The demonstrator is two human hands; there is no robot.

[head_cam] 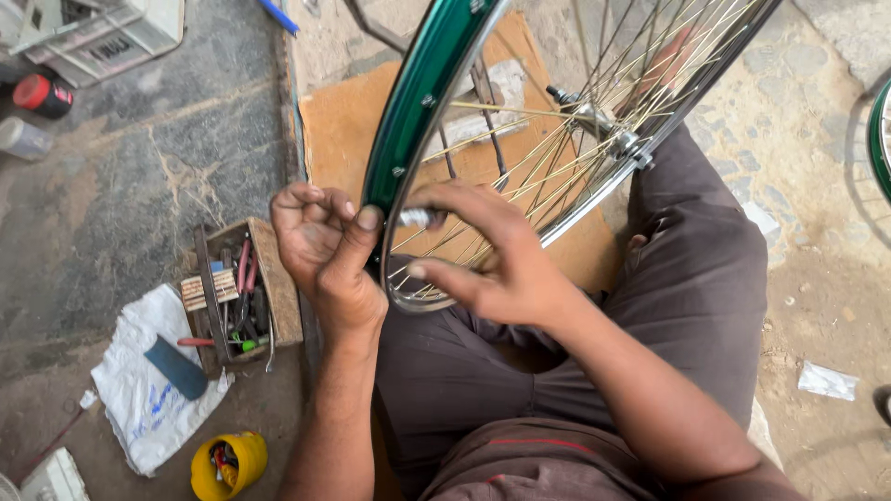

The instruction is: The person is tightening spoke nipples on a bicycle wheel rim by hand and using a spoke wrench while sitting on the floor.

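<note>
A green bicycle wheel rim (419,93) with gold spokes (520,167) and a metal hub (608,130) stands tilted over my lap. My left hand (320,246) presses its thumb against the outer edge of the rim, near the bottom. My right hand (487,255) reaches inside the rim and pinches a small silver spoke nipple (415,217) at the rim's inner face. My dark trousers (687,278) lie beneath the wheel.
A wooden box of hand tools (237,297) sits on the floor at my left, beside a white bag (139,390) and a yellow cup (227,464). A brown board (348,121) lies under the wheel. A red-capped bottle (42,95) stands far left. Another green rim (880,139) shows at right.
</note>
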